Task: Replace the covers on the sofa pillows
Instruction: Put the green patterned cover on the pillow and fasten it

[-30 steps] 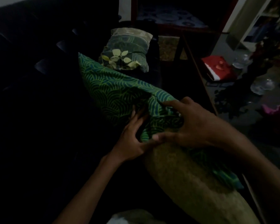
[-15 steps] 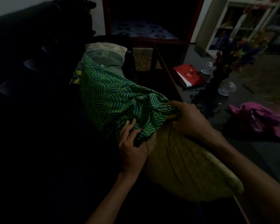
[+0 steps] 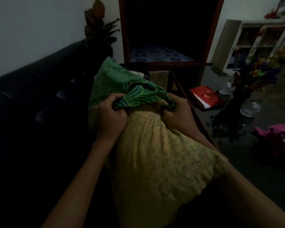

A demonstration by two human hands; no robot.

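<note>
Left hand: left hand (image 3: 109,118) has its fingers curled tight round the bunched left edge of the green wave-patterned fabric pillow cover (image 3: 120,87), knuckles facing the camera.
Right hand: right hand (image 3: 178,116) grips the right edge of the same cover's opening, fingers folded into the cloth.
Cover: its mouth sits gathered over the far end of the pillow; the rest of it rises slack beyond the hands, toward the dark sofa (image 3: 39,89).
Pillow: yellow-green speckled pillow (image 3: 160,162) lies lengthwise between both forearms, mostly bare, its near end close to the camera and its far end tucked under the cover's edge.
Sofa: dark, along the left, below a pale wall.
Table: dark low table (image 3: 237,145) at right carries a red book (image 3: 206,97), a vase of coloured flowers (image 3: 253,76) and clear glass dishes (image 3: 250,107).
Other: pink cloth (image 3: 280,137) lies at the far right edge.
Light: dim, so fine detail is hard to read.
</note>
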